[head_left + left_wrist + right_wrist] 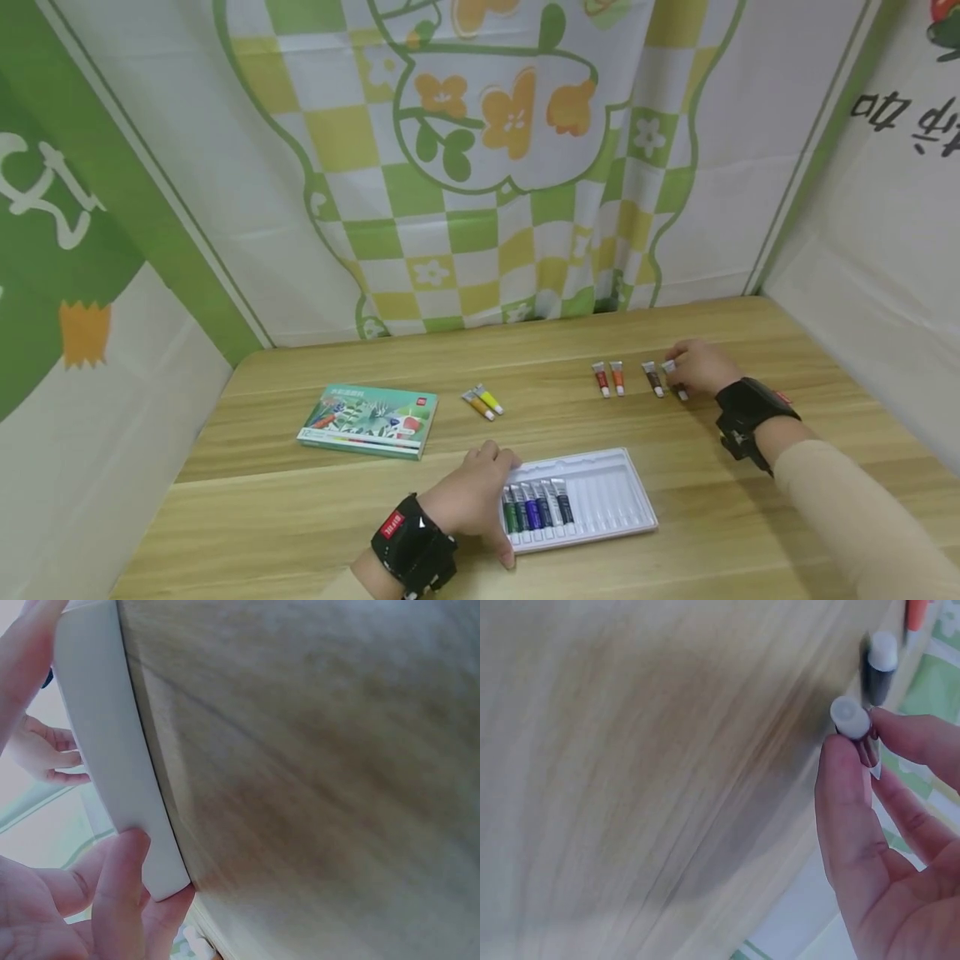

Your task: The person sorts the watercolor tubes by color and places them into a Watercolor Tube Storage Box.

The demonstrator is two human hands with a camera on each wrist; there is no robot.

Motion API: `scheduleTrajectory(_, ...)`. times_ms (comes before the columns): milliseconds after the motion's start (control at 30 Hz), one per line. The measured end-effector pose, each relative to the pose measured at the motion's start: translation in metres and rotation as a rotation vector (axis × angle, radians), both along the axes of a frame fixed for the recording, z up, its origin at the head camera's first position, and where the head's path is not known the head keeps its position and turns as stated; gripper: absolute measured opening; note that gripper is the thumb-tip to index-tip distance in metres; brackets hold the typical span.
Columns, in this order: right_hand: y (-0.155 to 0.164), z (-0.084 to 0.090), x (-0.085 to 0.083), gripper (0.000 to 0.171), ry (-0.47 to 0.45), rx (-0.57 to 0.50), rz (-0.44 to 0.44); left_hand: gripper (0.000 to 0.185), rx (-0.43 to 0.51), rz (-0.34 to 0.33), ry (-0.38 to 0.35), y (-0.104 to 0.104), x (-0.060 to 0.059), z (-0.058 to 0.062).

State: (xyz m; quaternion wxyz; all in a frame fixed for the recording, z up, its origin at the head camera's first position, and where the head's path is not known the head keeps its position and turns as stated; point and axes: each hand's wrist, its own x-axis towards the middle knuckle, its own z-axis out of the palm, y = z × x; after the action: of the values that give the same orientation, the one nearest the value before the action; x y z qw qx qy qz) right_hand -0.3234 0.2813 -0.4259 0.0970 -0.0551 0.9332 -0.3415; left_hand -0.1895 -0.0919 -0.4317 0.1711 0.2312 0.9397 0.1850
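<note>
One tube (857, 727), far right, is partly hidden — my right hand (702, 367) pinches it. My left hand (469, 490) grips the tray (611, 493).

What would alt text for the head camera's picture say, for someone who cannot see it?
A person's left hand grips a white tray holding a row of paint tubes, while the right hand pinches another tube. Five more loose tubes and a teal illustrated box lie farther back on the wooden table.

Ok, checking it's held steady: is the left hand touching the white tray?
Touching. The left wrist view shows the left hand with fingers against the side of the white tray, no gap between.
</note>
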Motion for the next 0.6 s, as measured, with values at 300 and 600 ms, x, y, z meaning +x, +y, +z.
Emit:
scheduleTrajectory(300,0.001,0.005,0.012,0.047,-0.071,-0.143,0.03,0.116,0.005,0.002,-0.003,0.001,0.0,0.001)
scheduleTrajectory(600,-0.018,0.008,0.034,0.04,-0.086,-0.242,0.176,0.115,0.009,-0.007,0.006,0.001,0.0,0.001)
